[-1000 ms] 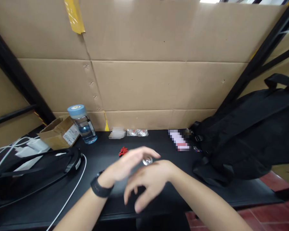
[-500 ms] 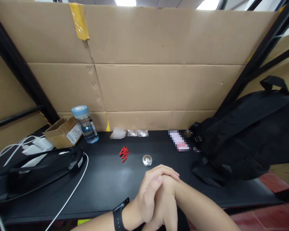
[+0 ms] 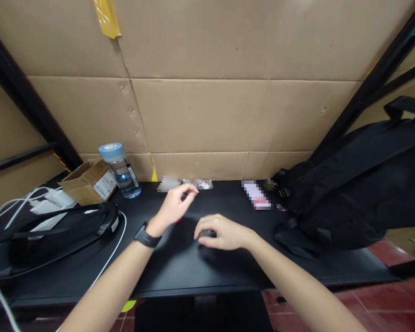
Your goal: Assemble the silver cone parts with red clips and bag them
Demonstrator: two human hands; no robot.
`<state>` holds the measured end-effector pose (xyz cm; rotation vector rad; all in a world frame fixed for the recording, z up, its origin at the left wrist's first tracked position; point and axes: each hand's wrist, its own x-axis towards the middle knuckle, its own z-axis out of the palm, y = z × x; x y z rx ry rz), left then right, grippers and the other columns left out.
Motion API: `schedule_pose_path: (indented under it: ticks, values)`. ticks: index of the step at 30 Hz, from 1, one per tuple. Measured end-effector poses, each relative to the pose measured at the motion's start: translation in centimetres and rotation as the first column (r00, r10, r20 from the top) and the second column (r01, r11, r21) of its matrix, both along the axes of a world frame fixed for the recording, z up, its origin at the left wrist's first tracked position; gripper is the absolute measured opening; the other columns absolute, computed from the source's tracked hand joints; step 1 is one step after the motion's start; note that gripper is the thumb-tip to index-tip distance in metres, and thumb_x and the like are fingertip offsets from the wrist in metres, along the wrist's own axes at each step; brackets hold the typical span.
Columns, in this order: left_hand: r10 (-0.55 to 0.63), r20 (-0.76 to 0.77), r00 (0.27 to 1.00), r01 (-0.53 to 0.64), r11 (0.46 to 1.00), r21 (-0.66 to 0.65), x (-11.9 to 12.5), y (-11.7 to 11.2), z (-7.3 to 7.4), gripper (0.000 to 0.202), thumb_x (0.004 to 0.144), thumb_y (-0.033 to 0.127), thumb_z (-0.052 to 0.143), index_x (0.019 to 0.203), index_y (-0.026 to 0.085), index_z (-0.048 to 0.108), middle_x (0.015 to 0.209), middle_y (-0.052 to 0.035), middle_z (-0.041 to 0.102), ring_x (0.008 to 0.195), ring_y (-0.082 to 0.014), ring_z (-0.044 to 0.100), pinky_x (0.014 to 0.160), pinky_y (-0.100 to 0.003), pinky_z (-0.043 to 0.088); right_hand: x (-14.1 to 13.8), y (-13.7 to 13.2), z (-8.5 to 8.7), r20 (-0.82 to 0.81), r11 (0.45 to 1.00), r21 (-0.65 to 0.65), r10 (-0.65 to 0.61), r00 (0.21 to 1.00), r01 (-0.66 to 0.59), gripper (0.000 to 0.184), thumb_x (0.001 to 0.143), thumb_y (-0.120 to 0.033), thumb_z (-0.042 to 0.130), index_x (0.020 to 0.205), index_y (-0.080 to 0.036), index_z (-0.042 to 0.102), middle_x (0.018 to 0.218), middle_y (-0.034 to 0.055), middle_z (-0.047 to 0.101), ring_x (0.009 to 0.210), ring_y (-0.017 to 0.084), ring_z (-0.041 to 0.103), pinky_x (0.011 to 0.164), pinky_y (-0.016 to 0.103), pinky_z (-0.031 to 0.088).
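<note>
My left hand (image 3: 175,203), with a black watch (image 3: 147,235) on its wrist, hovers over the small red pieces (image 3: 179,221). Its fingers are curved and parted from the thumb, with nothing visible between them; most of the red pieces are hidden below it. Beside it, my right hand (image 3: 224,232) is over the middle of the black table (image 3: 186,272), fingers bent and a gap between them and the thumb. The round silver metal disc is out of sight, covered by the right hand. Two clear packets (image 3: 204,184) lie just past my left fingertips.
Clear plastic pieces (image 3: 168,183) lie along the cardboard wall (image 3: 200,115). To the left stand a water bottle (image 3: 122,173), an open carton (image 3: 90,184) and a black case (image 3: 55,244) with white cables. A black backpack (image 3: 359,180) is at the right, beside a blurred-out flat item (image 3: 256,194).
My hands were clasped together near the front edge. They have come apart and moved forward, the left over the red pieces, the right over the disc. The view has tilted down slightly.
</note>
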<state>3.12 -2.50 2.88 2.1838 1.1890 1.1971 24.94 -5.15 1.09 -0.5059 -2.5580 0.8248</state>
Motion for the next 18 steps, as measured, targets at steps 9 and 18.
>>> schedule_pose_path:
  ticks: [9,18]
  values:
    - [-0.059,-0.621,0.781,-0.046,0.987,-0.152,-6.4,1.1,-2.4,0.015,0.085,0.027,0.064,0.073,0.023,0.072,0.077,-0.0015,0.069,0.07,-0.0156,0.062,0.068,-0.026,0.042,1.7,6.0,-6.3,-0.336,0.825,0.237,-0.427,0.84,0.514,0.017,0.094,-0.021,0.058,0.078,-0.02,0.062,0.077,0.0024,0.066,0.073,0.016,0.059,0.072,0.03,0.047]
    - [-0.03,-0.795,0.605,-0.142,0.979,-0.146,-4.3,-0.6,-3.0,0.007,0.082,0.026,0.071,0.075,0.024,0.073,0.082,-0.0066,0.071,0.08,-0.0229,0.066,0.072,-0.031,0.044,0.7,4.7,-6.3,-0.576,0.39,0.593,-0.406,0.71,0.704,0.02,0.08,-0.014,0.071,0.069,-0.02,0.055,0.073,-0.0004,0.068,0.076,0.018,0.054,0.074,0.036,0.036]
